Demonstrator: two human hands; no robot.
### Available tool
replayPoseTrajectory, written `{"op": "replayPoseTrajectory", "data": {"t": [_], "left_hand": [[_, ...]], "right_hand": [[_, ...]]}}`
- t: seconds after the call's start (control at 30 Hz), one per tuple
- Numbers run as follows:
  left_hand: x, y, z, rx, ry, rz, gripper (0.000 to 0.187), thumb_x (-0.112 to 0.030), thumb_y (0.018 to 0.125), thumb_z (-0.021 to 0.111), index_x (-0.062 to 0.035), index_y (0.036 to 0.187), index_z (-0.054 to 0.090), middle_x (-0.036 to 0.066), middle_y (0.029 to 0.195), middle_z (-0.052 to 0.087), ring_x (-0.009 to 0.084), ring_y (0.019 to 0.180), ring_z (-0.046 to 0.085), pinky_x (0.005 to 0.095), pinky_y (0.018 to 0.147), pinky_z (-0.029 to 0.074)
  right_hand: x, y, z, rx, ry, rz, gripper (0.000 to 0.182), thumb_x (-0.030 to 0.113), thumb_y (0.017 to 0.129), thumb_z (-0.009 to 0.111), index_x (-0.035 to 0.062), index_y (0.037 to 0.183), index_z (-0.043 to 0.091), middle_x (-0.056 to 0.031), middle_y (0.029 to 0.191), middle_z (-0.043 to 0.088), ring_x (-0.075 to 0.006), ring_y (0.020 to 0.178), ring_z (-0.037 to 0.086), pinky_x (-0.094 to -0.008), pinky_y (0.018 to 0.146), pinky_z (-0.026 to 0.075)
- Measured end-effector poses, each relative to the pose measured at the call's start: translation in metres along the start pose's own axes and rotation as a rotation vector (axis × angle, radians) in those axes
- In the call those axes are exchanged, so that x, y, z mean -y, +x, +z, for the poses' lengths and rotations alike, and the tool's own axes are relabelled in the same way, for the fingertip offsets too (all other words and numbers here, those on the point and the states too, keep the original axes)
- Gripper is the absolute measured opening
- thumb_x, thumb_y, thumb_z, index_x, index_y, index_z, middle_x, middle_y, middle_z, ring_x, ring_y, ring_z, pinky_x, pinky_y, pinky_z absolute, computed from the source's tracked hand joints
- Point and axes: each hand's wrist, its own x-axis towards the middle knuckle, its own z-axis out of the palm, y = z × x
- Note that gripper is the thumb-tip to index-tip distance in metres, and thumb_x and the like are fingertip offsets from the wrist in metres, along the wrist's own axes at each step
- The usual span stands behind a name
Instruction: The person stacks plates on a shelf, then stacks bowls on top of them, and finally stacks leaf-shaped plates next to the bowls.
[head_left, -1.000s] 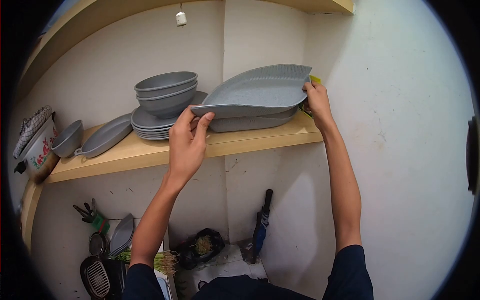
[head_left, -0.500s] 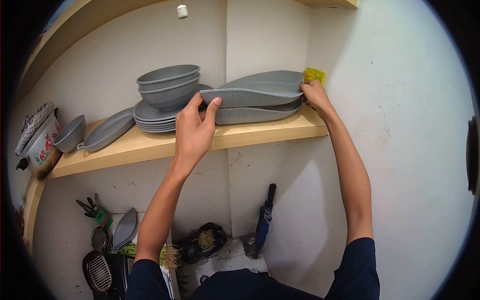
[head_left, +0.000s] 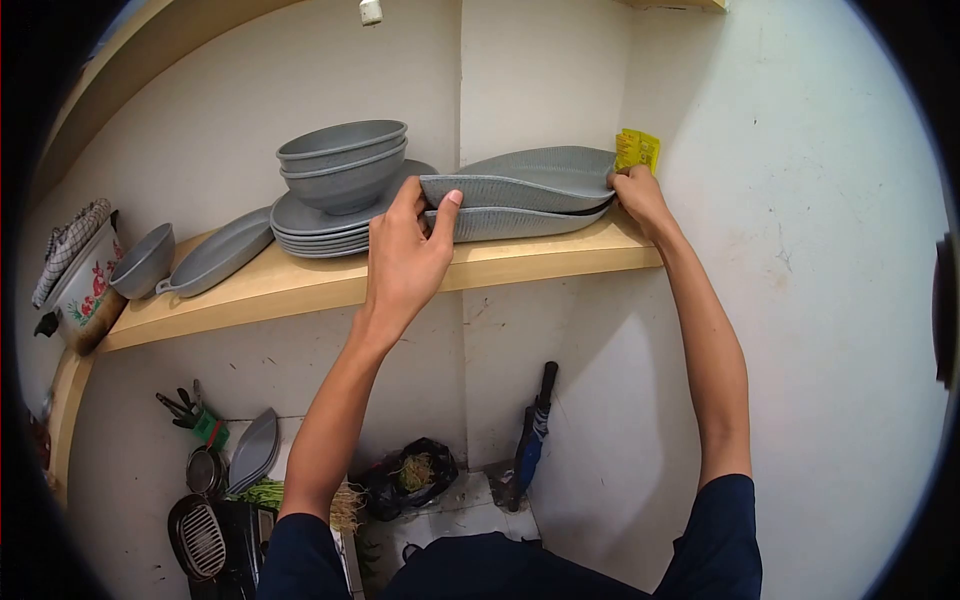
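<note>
Lower than in the earlier frames, the upper leaf dish (head_left: 540, 172) has come down with both hands, and its gap to the lower leaf dish (head_left: 530, 225) has become small. It is now just over this lower dish, at the right part of the wooden shelf (head_left: 540, 263); whether its whole bottom rests there, I cannot tell. The left hand (head_left: 408, 255) is gripping the left end of the upper dish, with the thumb on the outer wall. The right hand (head_left: 640, 200) is closed at the right end, its fingertips partly hidden. Behind this hand, near the wall, stands a yellow packet (head_left: 637, 150). To the left of the dishes is a stack of grey plates (head_left: 320, 242), which carries two grey bowls (head_left: 343, 165). Farther left are an oval dish with handle (head_left: 220, 255), a small bowl (head_left: 145, 262) and a flowered pot (head_left: 88, 300). Below the shelf, an umbrella (head_left: 530, 440) leans at the wall.
</note>
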Motion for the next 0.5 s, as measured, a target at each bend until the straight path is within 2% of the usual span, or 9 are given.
{"op": "replayPoseTrajectory", "data": {"t": [0.1, 0.2, 0.33, 0.43, 0.5], "left_hand": [[-0.002, -0.002, -0.001, 0.012, 0.031, -0.006, 0.033, -0.022, 0.101, 0.065, 0.0041, 0.084, 0.055, 0.004, 0.063, 0.054, 0.0058, 0.057, 0.035, 0.0284, 0.051, 0.030], [0.002, -0.004, 0.001, 0.009, 0.041, 0.000, 0.036, -0.022, 0.100, 0.066, 0.0035, 0.078, 0.053, 0.008, 0.056, 0.051, 0.0108, 0.051, 0.038, 0.0323, 0.049, 0.033], [0.001, -0.004, -0.002, 0.024, 0.068, 0.000, 0.037, -0.023, 0.099, 0.067, 0.0044, 0.078, 0.054, 0.009, 0.053, 0.049, 0.0140, 0.047, 0.040, 0.0341, 0.047, 0.035], [0.004, -0.006, -0.001, 0.022, 0.078, -0.005, 0.040, -0.028, 0.101, 0.066, 0.0028, 0.078, 0.053, 0.002, 0.055, 0.045, 0.0065, 0.056, 0.032, 0.0290, 0.049, 0.029], [0.001, -0.007, -0.004, 0.035, 0.088, 0.010, 0.040, -0.027, 0.100, 0.067, 0.0047, 0.079, 0.054, 0.009, 0.055, 0.050, 0.0121, 0.050, 0.039, 0.0323, 0.048, 0.034]], "right_hand": [[-0.001, 0.000, 0.000, -0.016, -0.048, -0.007, 0.033, 0.019, 0.086, 0.061, -0.0120, 0.091, 0.070, -0.0119, 0.073, 0.065, -0.0194, 0.067, 0.059, -0.0347, 0.065, 0.047], [0.005, -0.007, -0.003, 0.044, -0.040, 0.027, 0.037, 0.018, 0.082, 0.058, -0.0158, 0.096, 0.065, -0.0278, 0.092, 0.070, -0.0336, 0.088, 0.069, -0.0422, 0.082, 0.051], [0.007, -0.007, -0.002, 0.078, -0.084, 0.040, 0.040, 0.019, 0.082, 0.060, -0.0164, 0.100, 0.066, -0.0292, 0.095, 0.070, -0.0352, 0.091, 0.070, -0.0418, 0.085, 0.052], [0.008, -0.010, -0.002, 0.071, -0.081, 0.026, 0.042, 0.019, 0.082, 0.060, -0.0165, 0.102, 0.067, -0.0298, 0.096, 0.071, -0.0363, 0.094, 0.070, -0.0414, 0.087, 0.052], [0.007, -0.010, 0.001, 0.049, -0.075, 0.003, 0.042, 0.019, 0.082, 0.061, -0.0164, 0.104, 0.067, -0.0299, 0.096, 0.071, -0.0366, 0.095, 0.071, -0.0409, 0.088, 0.052]]}}
